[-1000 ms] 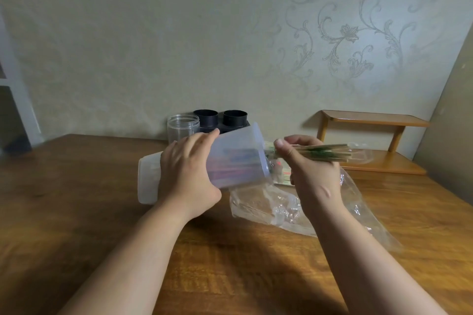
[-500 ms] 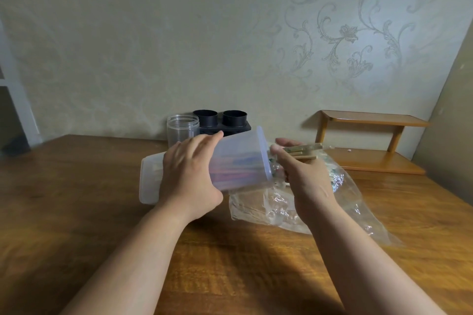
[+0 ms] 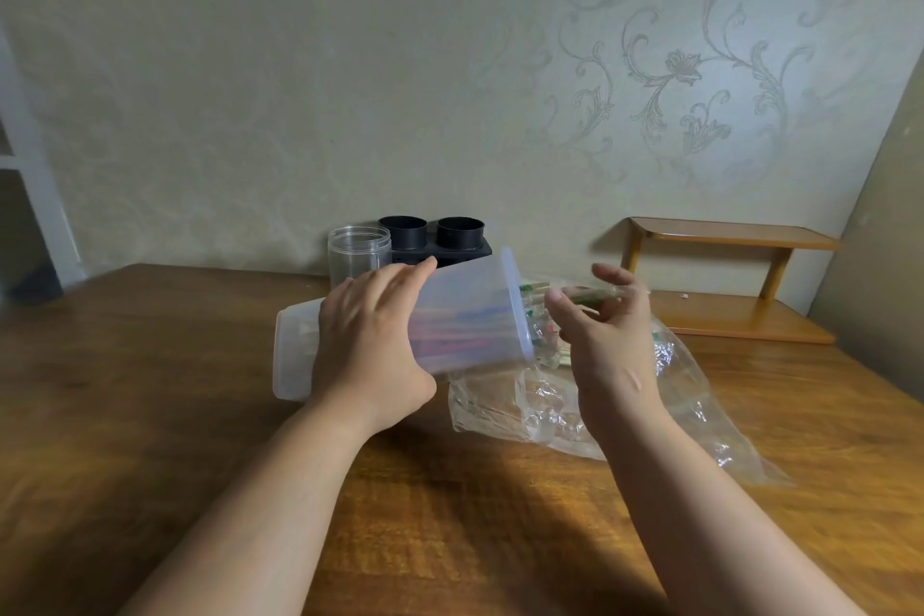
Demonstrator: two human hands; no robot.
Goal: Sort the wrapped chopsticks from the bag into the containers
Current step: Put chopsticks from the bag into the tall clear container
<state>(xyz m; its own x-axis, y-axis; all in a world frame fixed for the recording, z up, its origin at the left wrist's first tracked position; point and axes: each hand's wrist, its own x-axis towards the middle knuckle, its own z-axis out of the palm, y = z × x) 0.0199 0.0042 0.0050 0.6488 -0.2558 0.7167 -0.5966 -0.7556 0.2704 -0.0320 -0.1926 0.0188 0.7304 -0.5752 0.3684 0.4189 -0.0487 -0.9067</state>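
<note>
While left hand (image 3: pixel 372 345) clasps tilted container (image 3: pixel 470 310), right hand (image 3: pixel 607 330) grip loosely pinches wrapped chopsticks (image 3: pixel 592 296); fingers spread.

Left of the tilted translucent container (image 3: pixel 465 315) the wooden table (image 3: pixel 150 365) lies bare; behind it stand a clear jar (image 3: pixel 358 251) and black twin-cup holder (image 3: pixel 434 238); right, a crumpled plastic bag (image 3: pixel 690 395).

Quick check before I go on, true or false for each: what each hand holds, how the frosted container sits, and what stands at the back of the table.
1. The left hand grips the frosted container. True.
2. That container stands upright. False: it is tipped sideways, mouth toward the right hand.
3. The right hand is empty. False: it pinches wrapped chopsticks.
4. A clear jar stands beside the black double holder. True.
</note>
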